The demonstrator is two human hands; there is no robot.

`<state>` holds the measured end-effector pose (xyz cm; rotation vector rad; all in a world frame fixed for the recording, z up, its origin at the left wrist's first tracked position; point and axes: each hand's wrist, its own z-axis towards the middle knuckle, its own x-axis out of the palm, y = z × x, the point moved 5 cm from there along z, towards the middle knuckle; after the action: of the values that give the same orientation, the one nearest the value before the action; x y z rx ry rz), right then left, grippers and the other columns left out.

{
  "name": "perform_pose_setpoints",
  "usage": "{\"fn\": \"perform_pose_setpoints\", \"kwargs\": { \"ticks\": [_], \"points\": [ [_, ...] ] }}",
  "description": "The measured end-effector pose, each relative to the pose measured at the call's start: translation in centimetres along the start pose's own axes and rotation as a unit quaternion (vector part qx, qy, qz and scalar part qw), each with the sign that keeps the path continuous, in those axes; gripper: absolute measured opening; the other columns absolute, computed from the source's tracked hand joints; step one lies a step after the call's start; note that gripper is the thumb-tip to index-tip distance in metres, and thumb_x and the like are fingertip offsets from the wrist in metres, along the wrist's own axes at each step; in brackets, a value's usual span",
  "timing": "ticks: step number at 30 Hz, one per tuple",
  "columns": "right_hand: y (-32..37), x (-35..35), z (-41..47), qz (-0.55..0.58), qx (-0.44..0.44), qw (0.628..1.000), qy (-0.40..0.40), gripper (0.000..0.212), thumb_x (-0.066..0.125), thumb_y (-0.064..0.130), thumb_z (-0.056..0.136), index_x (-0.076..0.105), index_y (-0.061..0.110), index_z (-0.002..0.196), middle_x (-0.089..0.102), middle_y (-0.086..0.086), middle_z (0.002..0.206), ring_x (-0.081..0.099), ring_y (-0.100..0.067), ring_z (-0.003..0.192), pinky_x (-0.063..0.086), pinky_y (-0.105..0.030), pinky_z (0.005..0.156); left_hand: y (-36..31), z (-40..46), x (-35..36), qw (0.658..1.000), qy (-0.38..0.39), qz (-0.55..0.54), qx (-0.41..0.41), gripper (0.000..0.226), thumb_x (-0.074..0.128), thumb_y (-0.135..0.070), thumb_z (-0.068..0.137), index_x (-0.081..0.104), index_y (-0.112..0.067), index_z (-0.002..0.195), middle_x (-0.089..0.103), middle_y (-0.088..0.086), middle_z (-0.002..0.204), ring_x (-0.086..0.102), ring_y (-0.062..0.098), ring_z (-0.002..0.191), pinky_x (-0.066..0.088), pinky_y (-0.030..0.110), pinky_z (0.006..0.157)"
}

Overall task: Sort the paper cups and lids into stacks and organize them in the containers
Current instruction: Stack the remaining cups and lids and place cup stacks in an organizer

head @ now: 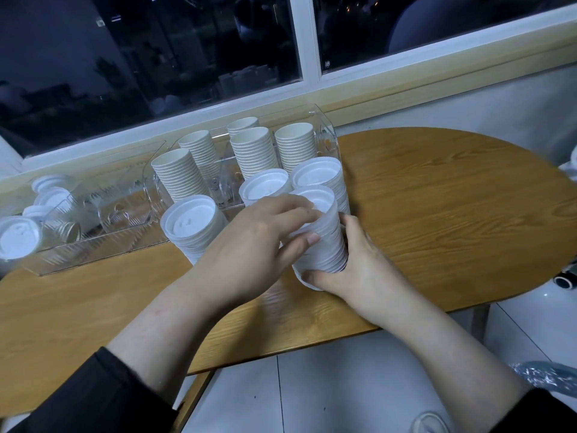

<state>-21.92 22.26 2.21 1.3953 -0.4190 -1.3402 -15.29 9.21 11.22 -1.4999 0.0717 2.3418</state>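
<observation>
both hands clamped on one stack of white lids (324, 232): left hand (249, 248) curled over its upper side with thumb across the front, right hand (352, 270) cupped round its base, just above the wooden table (437, 214). close behind, three more lid stacks: one at left (190, 223), one in the middle (265, 185), one at right (318, 175), this last touching the held stack. further back, a clear container (324, 132) holding five leaning stacks of paper cups (253, 148). to the left, a second clear container (93, 242) with loose lids (18, 237) at its far left end; contents blurred through the plastic, hard to make out. beyond, a dark window (187, 51). base of the held stack hidden behind the right fingers.
</observation>
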Motion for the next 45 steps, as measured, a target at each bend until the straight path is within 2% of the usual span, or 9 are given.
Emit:
{"fn": "perform_pose_setpoints", "kwargs": {
  "ticks": [7, 11, 15, 23, 28, 33, 37, 41, 45],
  "points": [
    [-0.1, -0.3, 0.3, -0.010, -0.018, 1.000, 0.004, 0.086, 0.087, 0.045, 0.061, 0.037, 0.041, 0.131, 0.051, 0.018, 0.129, 0.051, -0.004, 0.117, 0.042, -0.024, 0.090, -0.5, 0.3, 0.3, 1.000, -0.005, -0.006, 0.008, 0.038, 0.045, -0.039, 0.100, 0.066, -0.017, 0.121, 0.060, -0.004, 0.123, 0.056, 0.014, 0.109, 0.043, 0.026, 0.090],
    [-0.6, -0.5, 0.4, -0.012, -0.022, 1.000, 0.003, 0.087, 0.086, 0.047, 0.062, 0.036, 0.043, 0.132, 0.052, 0.017, 0.131, 0.052, -0.005, 0.118, 0.044, -0.028, 0.094, -0.2, 0.1, 0.9, 1.000, 0.005, 0.005, 0.003, 0.042, 0.042, -0.042, 0.101, 0.066, -0.019, 0.129, 0.060, -0.003, 0.133, 0.056, 0.017, 0.120, 0.047, 0.036, 0.097],
    [-0.9, -0.6, 0.5, -0.006, -0.022, 1.000, 0.006, 0.088, 0.087, 0.050, 0.061, 0.036, 0.046, 0.133, 0.054, 0.018, 0.131, 0.053, -0.004, 0.119, 0.047, -0.032, 0.098, 0.4, -0.4, 1.7, 1.000, 0.029, 0.004, 0.006, 0.046, 0.046, -0.044, 0.099, 0.060, -0.024, 0.138, 0.057, -0.004, 0.142, 0.054, 0.020, 0.129, 0.046, 0.045, 0.102],
    [-1.3, -1.0, 0.9, -0.003, -0.029, 0.999, 0.021, 0.083, 0.083, 0.050, 0.065, 0.037, 0.046, 0.133, 0.056, 0.019, 0.126, 0.053, -0.002, 0.114, 0.044, -0.025, 0.090, 1.1, 0.4, 2.5, 0.998, 0.055, 0.016, -0.022, 0.055, 0.056, -0.047, 0.089, 0.053, -0.031, 0.141, 0.052, -0.010, 0.147, 0.048, 0.018, 0.134, 0.043, 0.050, 0.104],
    [-2.0, -1.3, 1.1, -0.004, -0.021, 1.000, 0.018, 0.084, 0.079, 0.056, 0.060, 0.039, 0.046, 0.134, 0.060, 0.016, 0.125, 0.060, -0.008, 0.113, 0.051, -0.039, 0.094, 0.4, 0.6, 2.7, 0.999, 0.022, 0.027, -0.041, 0.049, 0.065, -0.041, 0.088, 0.052, -0.032, 0.135, 0.057, -0.013, 0.139, 0.050, 0.014, 0.127, 0.042, 0.049, 0.102],
    [-2.0, -1.6, 1.4, 0.016, -0.022, 1.000, 0.010, 0.088, 0.080, 0.064, 0.055, 0.042, 0.048, 0.133, 0.056, 0.019, 0.126, 0.057, -0.006, 0.117, 0.052, -0.040, 0.095, 0.4, 0.6, 2.6, 0.999, 0.010, -0.008, -0.041, 0.053, 0.052, -0.054, 0.088, 0.058, -0.027, 0.133, 0.052, -0.008, 0.147, 0.048, 0.014, 0.134, 0.042, 0.048, 0.107],
    [-1.9, -2.2, 1.1, 0.025, -0.020, 0.999, 0.010, 0.100, 0.077, 0.065, 0.053, 0.034, 0.047, 0.142, 0.049, 0.019, 0.136, 0.052, -0.002, 0.124, 0.048, -0.038, 0.103, 0.2, 0.5, 2.2, 0.998, -0.008, -0.038, -0.044, 0.047, 0.053, -0.049, 0.092, 0.060, -0.026, 0.132, 0.053, -0.009, 0.145, 0.044, 0.010, 0.136, 0.039, 0.046, 0.110],
    [-1.5, -3.1, 0.8, 0.018, -0.020, 1.000, 0.005, 0.106, 0.071, 0.066, 0.050, 0.033, 0.044, 0.147, 0.047, 0.020, 0.136, 0.052, 0.002, 0.119, 0.048, -0.037, 0.103, 0.2, 0.6, 1.7, 0.998, -0.020, -0.045, -0.047, 0.041, 0.057, -0.040, 0.095, 0.061, -0.024, 0.132, 0.054, -0.008, 0.144, 0.044, 0.009, 0.135, 0.036, 0.037, 0.113],
    [-0.9, -3.6, 0.5, 0.018, -0.019, 1.000, -0.006, 0.109, 0.072, 0.070, 0.049, 0.032, 0.044, 0.147, 0.049, 0.020, 0.134, 0.051, 0.003, 0.118, 0.048, -0.037, 0.102, 0.2, 0.4, 1.1, 0.996, -0.041, -0.055, -0.050, 0.038, 0.055, -0.035, 0.097, 0.064, -0.020, 0.130, 0.057, -0.006, 0.142, 0.046, 0.008, 0.133, 0.031, 0.021, 0.112]
  ]
}}
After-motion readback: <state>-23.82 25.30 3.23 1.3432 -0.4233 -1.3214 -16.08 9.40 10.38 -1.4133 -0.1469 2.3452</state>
